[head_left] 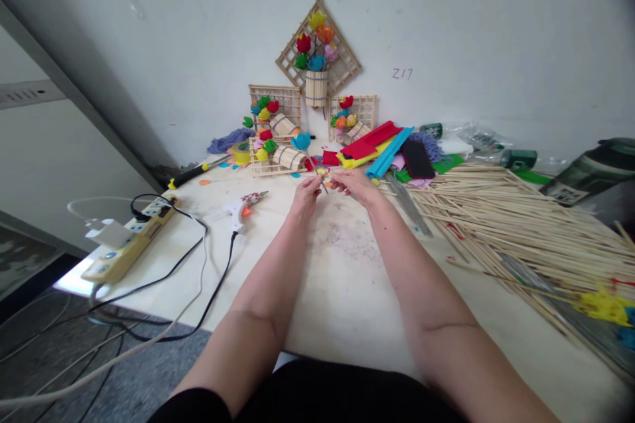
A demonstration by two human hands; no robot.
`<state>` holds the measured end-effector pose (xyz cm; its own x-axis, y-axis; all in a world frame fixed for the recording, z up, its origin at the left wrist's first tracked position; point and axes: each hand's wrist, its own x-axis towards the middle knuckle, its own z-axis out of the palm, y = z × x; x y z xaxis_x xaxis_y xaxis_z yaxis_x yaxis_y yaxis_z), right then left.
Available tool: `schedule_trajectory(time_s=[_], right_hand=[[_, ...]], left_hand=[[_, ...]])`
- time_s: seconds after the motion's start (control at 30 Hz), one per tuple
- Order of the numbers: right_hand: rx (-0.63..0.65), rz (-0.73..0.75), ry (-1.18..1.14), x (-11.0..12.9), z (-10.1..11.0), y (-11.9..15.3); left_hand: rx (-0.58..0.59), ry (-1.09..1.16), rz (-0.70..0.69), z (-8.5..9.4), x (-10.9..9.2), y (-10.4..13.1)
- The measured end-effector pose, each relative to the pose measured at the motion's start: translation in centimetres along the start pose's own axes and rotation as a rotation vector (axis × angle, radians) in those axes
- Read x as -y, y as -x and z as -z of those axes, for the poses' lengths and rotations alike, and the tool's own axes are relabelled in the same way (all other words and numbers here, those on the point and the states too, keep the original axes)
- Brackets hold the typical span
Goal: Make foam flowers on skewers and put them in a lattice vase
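Note:
A blue paper flower (301, 141) on a thin stem stands tilted above my left hand (308, 193), whose fingers are closed round the stem. Close by on the right, my right hand (353, 185) has its fingers curled near the stem's lower part; what they hold, if anything, is too small to make out. Behind my hands lie bits of coloured paper and a small lattice frame (258, 167) with paper flowers and a stick basket. To the left, a white glue gun (239, 214) rests on the table.
Wooden sticks (476, 201) cover the table's right side, with a black bottle (590, 168) behind. A phone (417, 160) lies on coloured paper. The power strip (122, 258) and its cables run along the left edge. A diamond lattice (349, 59) hangs at the wall.

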<state>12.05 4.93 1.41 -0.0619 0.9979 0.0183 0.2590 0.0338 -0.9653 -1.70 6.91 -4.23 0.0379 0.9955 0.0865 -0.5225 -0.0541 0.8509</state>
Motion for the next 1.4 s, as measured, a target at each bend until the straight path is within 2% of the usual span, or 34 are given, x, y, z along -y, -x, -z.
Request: schedule_trajectory(time_s=[0.13,0.27,0.37,0.53,0.73,1.1,1.17,1.3,1.4], right_hand=[[0.115,-0.037,-0.027,0.1,-0.4,0.5],[0.154,-0.050,-0.073,-0.2,-0.9,0.5],[0.174,-0.059,-0.110,-0.7,-1.4,0.3],[0.126,-0.070,-0.172,-1.1,-2.2,0.2],[0.085,-0.075,-0.189,-1.1,-2.9,0.3],[0.017,0.083,-0.168,-1.5,-3.3,0.2],[0.051,0.077,-0.158,-1.6,-3.1,0.2],[0.246,-0.040,-0.176,-1.7,-2.2,0.3],[0.276,-0.091,-0.201,-1.8,-1.8,0.4]], left_hand=[[-0.022,0.078,-0.002,0.4,0.3,-0.3],[-0.004,0.105,-0.010,0.7,0.5,-0.5],[0.051,0.138,-0.022,0.8,0.7,-0.5],[0.122,0.161,-0.023,0.9,0.9,-0.6],[0.123,0.189,0.000,0.8,1.0,-0.5],[0.092,0.220,0.021,0.7,0.9,-0.4],[0.088,0.229,0.033,0.6,0.8,-0.4],[0.087,0.277,0.053,0.7,0.6,-0.3],[0.089,0.289,0.068,0.7,0.4,-0.2]])
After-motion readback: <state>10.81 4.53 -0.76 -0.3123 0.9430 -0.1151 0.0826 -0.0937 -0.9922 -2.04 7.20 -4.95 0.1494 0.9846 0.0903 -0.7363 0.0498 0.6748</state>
